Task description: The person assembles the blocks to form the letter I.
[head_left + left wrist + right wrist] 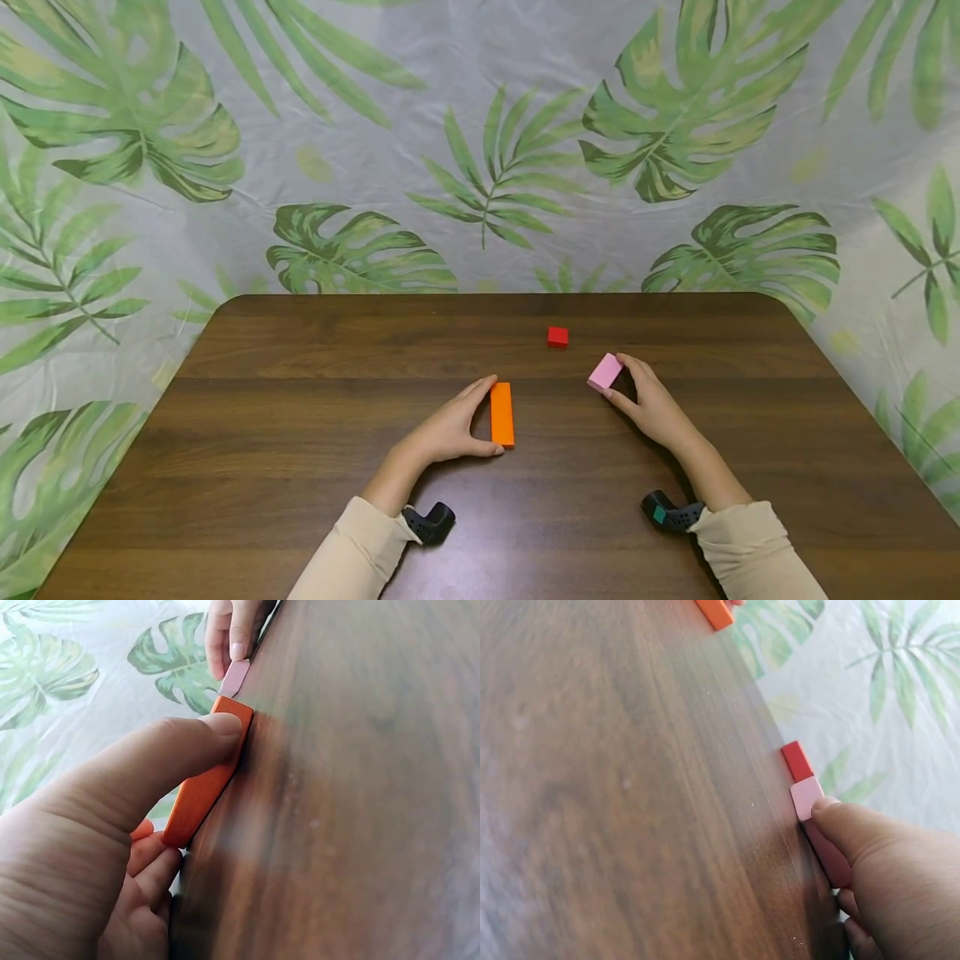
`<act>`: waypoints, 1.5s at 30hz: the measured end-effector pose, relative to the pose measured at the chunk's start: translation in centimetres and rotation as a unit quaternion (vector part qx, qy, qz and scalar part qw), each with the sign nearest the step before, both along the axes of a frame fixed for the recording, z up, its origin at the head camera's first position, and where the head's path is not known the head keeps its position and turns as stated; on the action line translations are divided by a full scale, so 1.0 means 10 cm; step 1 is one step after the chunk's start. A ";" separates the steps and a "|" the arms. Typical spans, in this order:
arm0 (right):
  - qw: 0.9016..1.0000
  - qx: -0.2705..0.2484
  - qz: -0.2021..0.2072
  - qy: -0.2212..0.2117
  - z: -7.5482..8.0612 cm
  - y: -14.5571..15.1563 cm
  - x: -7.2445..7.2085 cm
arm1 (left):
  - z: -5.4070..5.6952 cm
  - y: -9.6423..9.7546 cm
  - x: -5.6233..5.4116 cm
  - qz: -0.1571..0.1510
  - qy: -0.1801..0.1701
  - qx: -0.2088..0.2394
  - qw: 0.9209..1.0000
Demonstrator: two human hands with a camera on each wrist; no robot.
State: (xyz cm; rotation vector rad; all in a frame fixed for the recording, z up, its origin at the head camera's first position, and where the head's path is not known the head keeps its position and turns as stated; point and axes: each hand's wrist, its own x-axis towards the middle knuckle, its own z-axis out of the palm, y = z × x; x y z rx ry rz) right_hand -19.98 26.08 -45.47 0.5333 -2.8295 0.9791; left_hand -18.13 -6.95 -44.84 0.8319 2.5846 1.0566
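Observation:
My left hand (447, 427) holds a long orange block (502, 415) by its two ends, thumb at the near end and fingers at the far one. In the left wrist view the orange block (206, 784) lies on the tabletop under the thumb. To the right, my right hand (654, 404) pinches a pink block (605, 372) between thumb and fingers; the block sits at a slant. The right wrist view shows the thumb on one end of the pink block (827, 851). A small red block (557, 337) lies farther back, touched by neither hand.
The brown wooden table (300, 417) has rounded far corners. Behind it hangs a pale cloth (360, 167) printed with green leaves. Each wrist wears a black device, such as the left band (431, 523), below beige sleeves (356, 546).

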 end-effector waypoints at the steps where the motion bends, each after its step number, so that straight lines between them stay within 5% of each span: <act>1: 1.000 -0.001 0.000 0.000 0.00 0.00 0.00 | 0.00 0.00 0.00 -0.001 -0.001 -0.002 1.000; 14: 1.000 0.000 -0.016 -0.025 0.00 -0.01 -0.01 | 0.02 -0.01 0.00 0.003 -0.006 0.010 1.000; 45: 0.994 -0.052 -0.018 0.094 0.05 -0.13 0.06 | -0.03 -0.01 -0.02 0.006 0.012 0.017 1.000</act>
